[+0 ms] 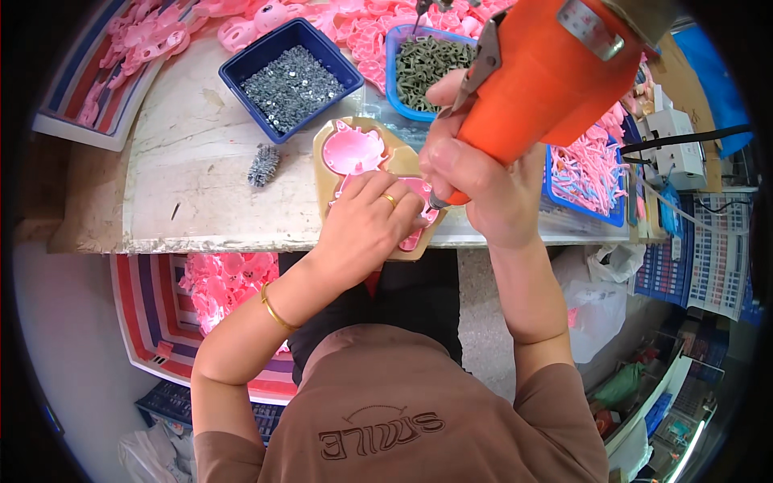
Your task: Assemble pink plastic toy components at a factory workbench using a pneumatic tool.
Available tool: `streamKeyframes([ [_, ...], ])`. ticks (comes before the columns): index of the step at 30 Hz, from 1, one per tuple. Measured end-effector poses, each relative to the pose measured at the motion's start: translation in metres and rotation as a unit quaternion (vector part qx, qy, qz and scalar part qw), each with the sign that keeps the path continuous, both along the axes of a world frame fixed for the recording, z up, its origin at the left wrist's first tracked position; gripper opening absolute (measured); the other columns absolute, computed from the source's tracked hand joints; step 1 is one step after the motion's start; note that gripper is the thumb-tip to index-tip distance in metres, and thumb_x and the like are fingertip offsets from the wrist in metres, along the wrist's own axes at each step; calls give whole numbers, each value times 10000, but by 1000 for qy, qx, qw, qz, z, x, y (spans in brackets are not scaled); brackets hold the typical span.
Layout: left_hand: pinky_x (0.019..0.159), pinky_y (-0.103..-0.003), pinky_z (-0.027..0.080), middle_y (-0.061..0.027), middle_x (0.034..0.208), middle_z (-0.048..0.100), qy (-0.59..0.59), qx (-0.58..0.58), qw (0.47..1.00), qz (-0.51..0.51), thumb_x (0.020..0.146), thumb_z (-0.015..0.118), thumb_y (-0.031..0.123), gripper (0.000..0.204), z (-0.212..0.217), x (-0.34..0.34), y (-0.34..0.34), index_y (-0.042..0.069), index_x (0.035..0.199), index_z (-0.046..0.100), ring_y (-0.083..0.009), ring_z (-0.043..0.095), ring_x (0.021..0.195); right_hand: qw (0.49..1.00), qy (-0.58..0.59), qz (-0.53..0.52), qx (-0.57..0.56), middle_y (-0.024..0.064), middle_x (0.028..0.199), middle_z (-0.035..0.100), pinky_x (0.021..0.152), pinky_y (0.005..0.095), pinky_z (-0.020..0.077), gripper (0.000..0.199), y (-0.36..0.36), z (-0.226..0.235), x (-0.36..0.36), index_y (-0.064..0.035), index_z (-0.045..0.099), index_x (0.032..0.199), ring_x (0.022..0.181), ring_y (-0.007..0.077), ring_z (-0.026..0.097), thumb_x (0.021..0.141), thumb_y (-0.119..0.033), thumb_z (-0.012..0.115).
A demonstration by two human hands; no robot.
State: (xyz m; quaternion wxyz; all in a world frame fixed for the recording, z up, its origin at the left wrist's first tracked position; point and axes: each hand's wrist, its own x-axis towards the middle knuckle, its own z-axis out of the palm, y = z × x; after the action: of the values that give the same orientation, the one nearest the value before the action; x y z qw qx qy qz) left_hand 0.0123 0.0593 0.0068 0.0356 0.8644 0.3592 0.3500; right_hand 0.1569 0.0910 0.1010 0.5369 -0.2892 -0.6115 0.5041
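My right hand [475,173] is wrapped round an orange electric screwdriver [535,80], tilted so that its bit meets a pink plastic part at the near right of a tan holding jig [330,133]. Over the same pink plastic part [415,187] lies my left hand [366,217], its fingers bent and together, fingertips close to the bit. It presses the part in the jig and hides much of it. A second pink plastic shell [354,150], rounded and hollow, sits in the jig's far recess. Whether a screw is under the bit is hidden.
Beyond the jig stand a dark blue bin of small metal screws [294,88] and a light blue bin of dark grey-green pieces [431,68]. A screw clump [263,165] lies left. Pink parts [362,32] pile behind; a blue basket [588,181] holds pink and blue strips.
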Motion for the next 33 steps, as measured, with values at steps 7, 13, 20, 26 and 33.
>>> streamKeyframes([
  [7,755,-397,488,-75,830,625,-126,-113,986,-9,769,766,134,204,2,5,-7,63,884,613,-274,607,866,1000,-5,-1,14,38,645,566,495,231,394,372,0,-5,0,55,534,1149,508,82,504,798,-38,618],
  [13,773,-418,484,-109,867,649,-179,-182,967,-15,817,747,127,184,-7,8,-13,35,896,608,-307,608,879,999,-11,22,46,45,657,581,509,232,410,365,1,-12,2,61,530,1143,519,84,516,802,-38,612],
  [20,862,-411,484,-118,1001,647,-114,-137,984,0,762,776,148,304,7,2,-8,34,998,623,-322,593,979,999,-36,15,31,43,659,587,539,242,440,341,4,-15,2,64,528,1134,529,84,529,817,-34,606],
  [26,977,-390,441,-63,1094,619,-5,-98,995,24,720,783,202,421,4,-10,-4,53,1088,644,-272,554,1077,999,6,-20,-41,46,684,600,555,249,464,305,12,-34,0,59,532,1117,538,88,547,847,-54,617],
  [33,988,-391,433,-56,1132,597,13,-86,995,42,740,769,241,399,-7,-10,-6,49,1072,659,-258,542,1098,999,3,-36,-39,46,695,608,544,248,467,304,12,-40,0,52,537,1104,533,94,552,840,-60,636],
])
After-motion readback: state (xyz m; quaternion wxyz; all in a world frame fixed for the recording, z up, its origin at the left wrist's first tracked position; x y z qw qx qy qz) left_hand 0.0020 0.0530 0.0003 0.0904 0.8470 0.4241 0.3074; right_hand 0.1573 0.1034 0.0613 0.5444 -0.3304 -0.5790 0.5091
